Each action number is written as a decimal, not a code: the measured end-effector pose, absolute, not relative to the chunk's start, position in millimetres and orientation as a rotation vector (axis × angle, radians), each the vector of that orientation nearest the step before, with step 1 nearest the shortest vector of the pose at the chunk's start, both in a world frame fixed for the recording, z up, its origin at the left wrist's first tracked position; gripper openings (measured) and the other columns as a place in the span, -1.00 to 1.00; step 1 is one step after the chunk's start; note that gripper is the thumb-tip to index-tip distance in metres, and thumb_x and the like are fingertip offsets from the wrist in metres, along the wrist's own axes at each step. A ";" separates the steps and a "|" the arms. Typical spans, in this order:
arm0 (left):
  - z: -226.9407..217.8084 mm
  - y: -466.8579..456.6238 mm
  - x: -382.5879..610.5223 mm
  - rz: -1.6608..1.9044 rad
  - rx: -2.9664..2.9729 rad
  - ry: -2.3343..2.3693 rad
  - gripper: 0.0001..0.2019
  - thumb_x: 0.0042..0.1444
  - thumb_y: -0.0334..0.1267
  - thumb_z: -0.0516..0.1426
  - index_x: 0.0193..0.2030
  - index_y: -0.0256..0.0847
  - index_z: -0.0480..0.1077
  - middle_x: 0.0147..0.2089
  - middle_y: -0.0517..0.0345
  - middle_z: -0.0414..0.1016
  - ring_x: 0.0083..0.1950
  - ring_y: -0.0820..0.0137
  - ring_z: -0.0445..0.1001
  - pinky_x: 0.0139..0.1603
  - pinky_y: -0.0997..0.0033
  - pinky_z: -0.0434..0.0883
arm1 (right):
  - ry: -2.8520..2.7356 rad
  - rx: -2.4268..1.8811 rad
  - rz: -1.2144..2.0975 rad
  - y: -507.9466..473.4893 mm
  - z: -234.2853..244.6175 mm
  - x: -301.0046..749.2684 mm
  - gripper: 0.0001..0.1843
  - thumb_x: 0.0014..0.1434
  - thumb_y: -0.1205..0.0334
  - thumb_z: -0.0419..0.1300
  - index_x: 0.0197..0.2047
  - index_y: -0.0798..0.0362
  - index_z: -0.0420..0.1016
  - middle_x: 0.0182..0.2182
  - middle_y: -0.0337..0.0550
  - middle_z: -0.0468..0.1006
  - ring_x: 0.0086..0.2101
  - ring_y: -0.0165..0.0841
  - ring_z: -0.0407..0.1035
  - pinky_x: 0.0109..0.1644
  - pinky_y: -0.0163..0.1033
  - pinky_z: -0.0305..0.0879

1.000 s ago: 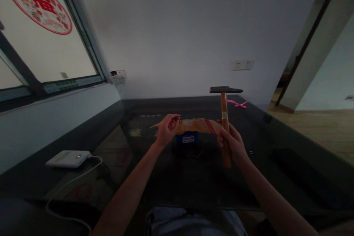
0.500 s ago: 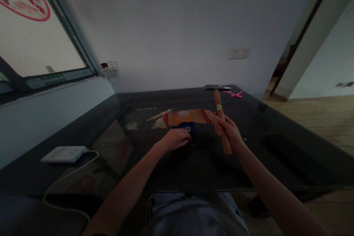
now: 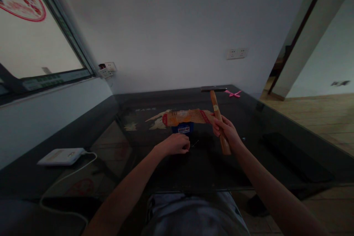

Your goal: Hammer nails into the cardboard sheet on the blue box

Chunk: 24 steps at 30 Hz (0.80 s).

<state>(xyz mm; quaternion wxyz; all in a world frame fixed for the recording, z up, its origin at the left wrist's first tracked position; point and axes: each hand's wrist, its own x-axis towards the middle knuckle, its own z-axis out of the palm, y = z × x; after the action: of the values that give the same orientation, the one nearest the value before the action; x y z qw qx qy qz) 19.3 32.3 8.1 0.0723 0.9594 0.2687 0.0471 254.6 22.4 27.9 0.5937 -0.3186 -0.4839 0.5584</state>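
Observation:
My right hand (image 3: 227, 132) is wrapped round the wooden handle of a hammer (image 3: 215, 107), which stands tilted with its dark metal head up. Behind those fingers lies the end of a crumpled printed plastic bag (image 3: 190, 117) with red bands; whether they touch it I cannot tell. My left hand (image 3: 175, 143) is closed low over the table, fingers curled down, and what is in them is hidden. Just right of its fingertips lie thin nail-like pieces (image 3: 195, 143). A small blue box (image 3: 182, 128) with a white label sits between that hand and the bag.
On the dark glossy table (image 3: 155, 169), a white power bank (image 3: 62, 156) with a cable (image 3: 80, 169) lies at left. A pink bow-shaped item (image 3: 233, 94) is at the back right, and a long black object (image 3: 295, 156) at right. A tiny shiny piece (image 3: 243, 139) lies right of my wrist.
My left hand has drawn back a little towards me and its fingers curl more, so more of the blue box shows. My right hand still holds the hammer. The view has shifted slightly.

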 end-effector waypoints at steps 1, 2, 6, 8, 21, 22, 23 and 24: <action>8.2 31.5 19.9 0.141 2.874 0.809 -0.96 -0.03 -0.34 0.16 -0.38 -0.20 0.43 -0.32 0.15 0.45 -0.27 0.42 0.41 -0.29 0.51 0.25 | -1.125 -0.739 1.292 22.7 28.1 255.1 -0.62 -0.02 0.10 0.25 -0.15 0.05 0.30 -0.70 -0.47 0.18 -0.74 -0.57 0.10 -0.69 -0.39 0.00; 8.8 30.5 20.5 0.144 2.854 0.813 -0.96 -0.03 -0.35 0.16 -0.38 -0.20 0.42 -0.33 0.15 0.45 -0.29 0.42 0.41 -0.30 0.51 0.25 | -1.125 -0.736 1.286 22.8 28.2 255.5 -0.62 -0.02 0.10 0.25 -0.15 0.05 0.30 -0.70 -0.47 0.18 -0.74 -0.56 0.10 -0.69 -0.39 0.00; 15.8 26.1 22.8 0.217 2.676 0.798 -0.90 -0.01 -0.35 0.13 -0.31 -0.22 0.42 -0.35 0.17 0.48 -0.34 0.46 0.42 -0.34 0.55 0.26 | -1.107 -0.729 1.284 22.0 29.9 256.3 -0.64 -0.03 0.12 0.25 -0.17 0.05 0.30 -0.70 -0.47 0.19 -0.74 -0.57 0.11 -0.69 -0.39 0.00; 21.2 24.4 23.2 0.304 2.569 0.757 -0.85 0.00 -0.38 0.12 -0.25 -0.23 0.43 -0.32 0.16 0.49 -0.33 0.48 0.43 -0.32 0.57 0.28 | -1.090 -0.739 1.297 21.0 31.1 255.8 -0.64 -0.04 0.12 0.25 -0.18 0.05 0.31 -0.71 -0.46 0.19 -0.74 -0.57 0.10 -0.69 -0.39 0.00; 26.9 29.4 20.3 0.610 1.840 0.745 -0.79 -0.09 -0.22 0.24 -0.36 -0.34 0.47 -0.45 0.10 0.51 -0.40 0.44 0.48 -0.32 0.50 0.39 | -1.108 -0.746 1.304 20.6 33.1 254.3 -0.61 -0.07 0.13 0.26 -0.18 0.07 0.31 -0.72 -0.47 0.19 -0.75 -0.56 0.09 -0.70 -0.38 -0.03; 25.7 30.3 20.5 0.628 1.808 0.750 -0.78 -0.12 -0.21 0.25 -0.37 -0.35 0.47 -0.46 0.10 0.51 -0.41 0.44 0.48 -0.33 0.50 0.39 | -1.108 -0.746 1.309 20.9 32.8 254.4 -0.61 -0.08 0.12 0.27 -0.18 0.07 0.31 -0.72 -0.47 0.19 -0.76 -0.56 0.09 -0.70 -0.38 -0.03; 24.8 31.0 20.6 0.648 1.782 0.754 -0.77 -0.14 -0.20 0.27 -0.39 -0.35 0.47 -0.46 0.10 0.51 -0.42 0.45 0.47 -0.34 0.50 0.39 | -1.107 -0.747 1.313 21.4 32.3 254.5 -0.61 -0.08 0.12 0.26 -0.18 0.06 0.30 -0.72 -0.47 0.19 -0.76 -0.56 0.09 -0.70 -0.38 -0.03; 24.2 31.5 20.6 0.670 1.759 0.758 -0.76 -0.16 -0.20 0.28 -0.40 -0.34 0.46 -0.47 0.11 0.51 -0.42 0.45 0.47 -0.34 0.50 0.38 | -1.104 -0.749 1.317 21.8 31.7 254.6 -0.60 -0.08 0.11 0.26 -0.18 0.06 0.30 -0.72 -0.47 0.18 -0.76 -0.56 0.09 -0.70 -0.38 -0.04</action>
<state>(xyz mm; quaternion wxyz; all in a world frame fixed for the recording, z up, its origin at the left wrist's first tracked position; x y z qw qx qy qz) 20.6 31.5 24.2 0.5280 0.7362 0.3172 0.2804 254.6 21.8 31.7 0.5918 -0.3221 -0.4747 0.5663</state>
